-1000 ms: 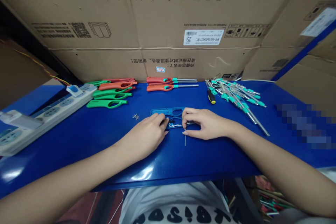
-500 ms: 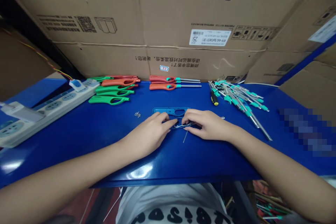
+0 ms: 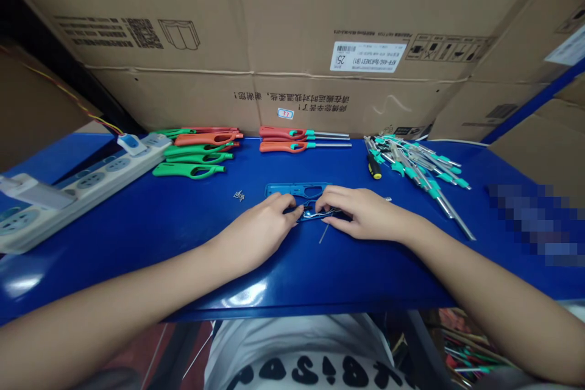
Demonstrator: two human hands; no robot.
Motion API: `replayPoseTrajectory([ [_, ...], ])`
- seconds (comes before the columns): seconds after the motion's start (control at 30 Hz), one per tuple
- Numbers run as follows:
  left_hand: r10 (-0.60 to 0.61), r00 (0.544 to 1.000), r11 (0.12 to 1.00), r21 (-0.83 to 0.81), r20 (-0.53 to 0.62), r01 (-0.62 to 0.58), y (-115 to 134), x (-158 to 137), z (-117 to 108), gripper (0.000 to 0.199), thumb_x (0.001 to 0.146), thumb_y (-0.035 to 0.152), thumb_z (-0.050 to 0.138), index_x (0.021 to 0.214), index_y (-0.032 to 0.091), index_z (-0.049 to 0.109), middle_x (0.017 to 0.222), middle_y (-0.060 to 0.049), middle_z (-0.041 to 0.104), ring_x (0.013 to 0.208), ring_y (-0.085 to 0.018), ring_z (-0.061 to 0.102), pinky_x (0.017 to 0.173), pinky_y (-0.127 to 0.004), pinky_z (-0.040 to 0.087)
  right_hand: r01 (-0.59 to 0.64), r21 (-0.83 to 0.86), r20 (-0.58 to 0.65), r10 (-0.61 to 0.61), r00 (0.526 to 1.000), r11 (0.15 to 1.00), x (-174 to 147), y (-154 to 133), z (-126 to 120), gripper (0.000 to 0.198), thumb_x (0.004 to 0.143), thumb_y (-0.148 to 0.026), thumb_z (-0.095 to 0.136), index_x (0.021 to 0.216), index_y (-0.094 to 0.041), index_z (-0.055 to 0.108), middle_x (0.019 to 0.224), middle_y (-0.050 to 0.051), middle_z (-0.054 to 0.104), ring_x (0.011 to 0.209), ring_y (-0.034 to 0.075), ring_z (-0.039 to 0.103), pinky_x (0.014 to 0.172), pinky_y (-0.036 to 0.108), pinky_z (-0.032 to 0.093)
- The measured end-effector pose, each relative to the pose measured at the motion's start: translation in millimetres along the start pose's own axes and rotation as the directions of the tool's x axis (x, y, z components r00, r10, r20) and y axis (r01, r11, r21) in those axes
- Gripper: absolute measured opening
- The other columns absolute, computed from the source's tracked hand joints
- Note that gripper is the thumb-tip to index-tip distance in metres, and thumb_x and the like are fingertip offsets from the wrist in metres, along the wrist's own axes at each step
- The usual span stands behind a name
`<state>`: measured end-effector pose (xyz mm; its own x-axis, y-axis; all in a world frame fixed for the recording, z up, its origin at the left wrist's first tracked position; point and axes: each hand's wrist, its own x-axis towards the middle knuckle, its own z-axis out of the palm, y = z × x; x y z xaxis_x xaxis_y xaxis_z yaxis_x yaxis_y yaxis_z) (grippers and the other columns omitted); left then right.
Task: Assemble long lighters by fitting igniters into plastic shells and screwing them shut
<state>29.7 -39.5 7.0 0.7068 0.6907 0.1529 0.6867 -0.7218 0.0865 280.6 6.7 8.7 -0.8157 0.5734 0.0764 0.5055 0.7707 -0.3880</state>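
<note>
Two blue lighter casing halves lie on the table in front of me. The farther casing half (image 3: 290, 190) rests with its trigger opening toward the right. Over the nearer casing half (image 3: 312, 216), thin white wires (image 3: 315, 214) run between my hands. My left hand (image 3: 265, 225) has its thumb and forefinger closed at that half's left end, by a small dark part. Fingers bent inward, my right hand (image 3: 361, 213) closes on the wires and covers the casing's right end. Just below its thumb lies a thin grey rod (image 3: 324, 234).
Small screws (image 3: 239, 195) lie left of the casing. Green lighter shells (image 3: 189, 169) and orange lighters (image 3: 283, 147) line the back. A yellow-black screwdriver (image 3: 373, 166) lies beside piled metal lighter tubes (image 3: 425, 180). A power strip (image 3: 98, 186) runs along the left; a cardboard box (image 3: 292, 82) stands behind.
Both hands stay over the blue casing with only small finger shifts. The right fingers have moved slightly along the wires. The view has tilted down a little.
</note>
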Motion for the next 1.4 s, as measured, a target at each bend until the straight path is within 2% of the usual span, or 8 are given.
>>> replayPoseTrajectory([
  [0.27,0.054,0.998,0.998,-0.023,-0.039,-0.055,-3.7,-0.6,-1.0,0.036,0.099,0.013,0.049,0.131,0.02,0.065,0.125,-0.01,0.066,0.11,-0.027,0.064,0.092,-0.043,0.058,0.025,0.006,-0.002,-0.025,1.0,1.0,-1.4,0.8,-0.1,0.017,0.096,-0.022,0.056,0.112,-0.024,0.063,0.115,0.005,0.065,0.097,0.019,0.065,0.078,0.028,0.046],
  [0.47,0.088,0.996,0.996,0.009,-0.026,-0.088,-4.9,-0.3,0.3,0.037,0.1,0.015,0.047,0.127,0.025,0.07,0.128,-0.007,0.066,0.112,-0.028,0.063,0.091,-0.044,0.059,-0.064,0.064,-0.094,0.07,0.993,0.996,2.1,0.4,4.5,0.008,0.096,-0.023,0.058,0.102,-0.022,0.064,0.095,0.002,0.069,0.084,0.016,0.063,0.073,0.026,0.043],
  [0.67,0.079,0.996,0.997,0.012,-0.03,-0.079,-3.6,0.1,-0.3,0.037,0.1,0.015,0.046,0.127,0.025,0.071,0.125,-0.009,0.065,0.109,-0.028,0.064,0.087,-0.043,0.06,-0.133,0.138,-0.143,0.152,0.978,0.981,7.2,-1.1,8.9,0.006,0.091,-0.02,0.066,0.086,-0.019,0.068,0.086,0.001,0.067,0.071,0.012,0.058,0.064,0.024,0.039],
  [0.9,0.083,0.996,0.996,0.046,-0.029,-0.081,-3.0,-0.3,-2.6,0.038,0.099,0.014,0.047,0.127,0.026,0.07,0.123,-0.01,0.061,0.103,-0.026,0.065,0.079,-0.039,0.06,0.004,0.264,-0.128,0.031,0.991,0.964,5.8,7.3,5.2,0.011,0.093,-0.015,0.063,0.09,-0.017,0.073,0.091,0.005,0.07,0.082,0.015,0.065,0.077,0.026,0.047],
  [1.03,0.118,0.993,0.986,0.115,0.026,-0.12,-1.7,0.0,-4.6,0.043,0.095,0.009,0.05,0.132,0.021,0.066,0.124,-0.012,0.06,0.103,-0.028,0.063,0.079,-0.039,0.06,-0.009,0.188,-0.107,0.029,0.994,0.982,6.3,8.3,5.2,0.004,0.088,-0.021,0.071,0.09,-0.017,0.071,0.087,0.003,0.067,0.074,0.014,0.06,0.067,0.025,0.044],
  [1.1,0.121,0.992,0.984,0.128,0.043,-0.125,-1.3,0.0,-4.6,0.043,0.095,0.008,0.05,0.133,0.021,0.065,0.124,-0.012,0.059,0.104,-0.028,0.062,0.079,-0.039,0.06,0.01,0.156,-0.102,0.006,0.995,0.988,6.3,7.5,5.2,0.003,0.09,-0.02,0.069,0.091,-0.017,0.069,0.088,0.003,0.066,0.076,0.014,0.059,0.069,0.025,0.044],
  [1.2,0.116,0.993,0.985,0.122,0.031,-0.119,-1.7,0.0,-4.0,0.043,0.096,0.009,0.05,0.134,0.023,0.065,0.124,-0.011,0.059,0.103,-0.027,0.062,0.078,-0.037,0.06,0.048,0.199,-0.101,-0.028,0.995,0.979,5.0,7.4,3.5,0.007,0.093,-0.016,0.063,0.091,-0.017,0.069,0.09,0.004,0.067,0.08,0.014,0.061,0.073,0.025,0.045],
  [1.4,0.138,0.989,0.977,0.154,0.053,-0.145,-1.6,0.2,-6.2,0.046,0.093,0.006,0.051,0.134,0.021,0.064,0.124,-0.011,0.059,0.102,-0.026,0.061,0.077,-0.036,0.059,0.003,0.21,-0.133,0.026,0.991,0.978,5.1,8.0,2.6,0.008,0.09,-0.012,0.063,0.088,-0.017,0.069,0.086,0.003,0.068,0.076,0.013,0.061,0.07,0.024,0.044],
])
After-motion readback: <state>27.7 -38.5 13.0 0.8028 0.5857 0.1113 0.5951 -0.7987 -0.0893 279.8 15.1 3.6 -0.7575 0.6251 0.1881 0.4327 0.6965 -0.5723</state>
